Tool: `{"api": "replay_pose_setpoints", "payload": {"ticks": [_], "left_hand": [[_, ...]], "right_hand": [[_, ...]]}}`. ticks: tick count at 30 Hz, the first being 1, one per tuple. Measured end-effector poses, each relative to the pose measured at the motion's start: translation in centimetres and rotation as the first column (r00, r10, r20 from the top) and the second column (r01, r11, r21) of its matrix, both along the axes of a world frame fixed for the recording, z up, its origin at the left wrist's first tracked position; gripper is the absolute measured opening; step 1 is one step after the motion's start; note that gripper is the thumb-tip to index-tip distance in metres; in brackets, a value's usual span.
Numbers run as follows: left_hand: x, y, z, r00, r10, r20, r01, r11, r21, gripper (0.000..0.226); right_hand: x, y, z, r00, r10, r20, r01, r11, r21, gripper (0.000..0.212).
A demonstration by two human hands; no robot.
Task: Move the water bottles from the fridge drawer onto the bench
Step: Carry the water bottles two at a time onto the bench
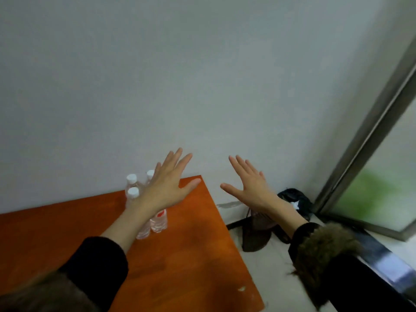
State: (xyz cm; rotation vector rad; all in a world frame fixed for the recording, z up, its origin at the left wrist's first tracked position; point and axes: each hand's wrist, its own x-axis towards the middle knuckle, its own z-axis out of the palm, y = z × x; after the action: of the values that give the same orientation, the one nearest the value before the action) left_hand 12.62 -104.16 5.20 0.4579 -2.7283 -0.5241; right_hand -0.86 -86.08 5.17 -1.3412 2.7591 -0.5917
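Observation:
Several clear water bottles (132, 194) with white caps stand upright in a cluster on the orange wooden bench (193, 242), near its far edge by the wall. My left hand (168, 185) is held in the air in front of them with fingers spread and straight, holding nothing, and my forearm hides part of the bottles. My right hand (247, 183) is raised to the right of the bench, past its right edge, fingers also spread, holding nothing. No fridge drawer is in view.
A plain grey wall fills the upper view. Right of the bench, on the pale floor, lie a dark brown bag (256, 233) and a black bag (295, 199). A frosted window with a metal frame (364, 131) runs along the right side.

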Motion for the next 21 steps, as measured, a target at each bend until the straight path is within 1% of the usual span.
{"api": "replay_pose_setpoints", "payload": {"ticks": [3, 7, 11, 15, 19, 21], "left_hand": [[-2.0, 4.2, 1.8, 0.990, -0.138, -0.029, 0.134, 0.985, -0.108, 0.072], [-3.2, 11.0, 1.6, 0.950, -0.310, -0.024, 0.298, 0.930, -0.216, 0.085], [-2.9, 18.5, -0.2, 0.878, -0.478, 0.007, 0.473, 0.867, -0.160, 0.090], [-2.0, 26.5, -1.1, 0.788, -0.615, -0.006, 0.613, 0.786, -0.085, 0.087], [-1.2, 34.4, -1.4, 0.686, -0.728, -0.019, 0.723, 0.684, -0.102, 0.088], [-0.7, 38.2, -1.8, 0.632, -0.775, -0.014, 0.770, 0.630, -0.100, 0.083]], "right_hand": [[0.8, 6.5, 1.8, 0.977, -0.158, -0.144, 0.164, 0.986, 0.030, 0.081], [3.6, 15.1, 2.3, 0.904, -0.372, -0.209, 0.386, 0.922, 0.027, 0.082], [8.6, 23.4, 1.1, 0.808, -0.547, -0.222, 0.571, 0.819, 0.061, 0.081], [13.3, 31.9, 0.4, 0.694, -0.687, -0.215, 0.715, 0.692, 0.097, 0.081], [17.6, 40.0, 0.4, 0.573, -0.796, -0.197, 0.818, 0.571, 0.069, 0.081], [19.6, 44.0, 0.0, 0.505, -0.839, -0.205, 0.862, 0.500, 0.079, 0.081]]}}
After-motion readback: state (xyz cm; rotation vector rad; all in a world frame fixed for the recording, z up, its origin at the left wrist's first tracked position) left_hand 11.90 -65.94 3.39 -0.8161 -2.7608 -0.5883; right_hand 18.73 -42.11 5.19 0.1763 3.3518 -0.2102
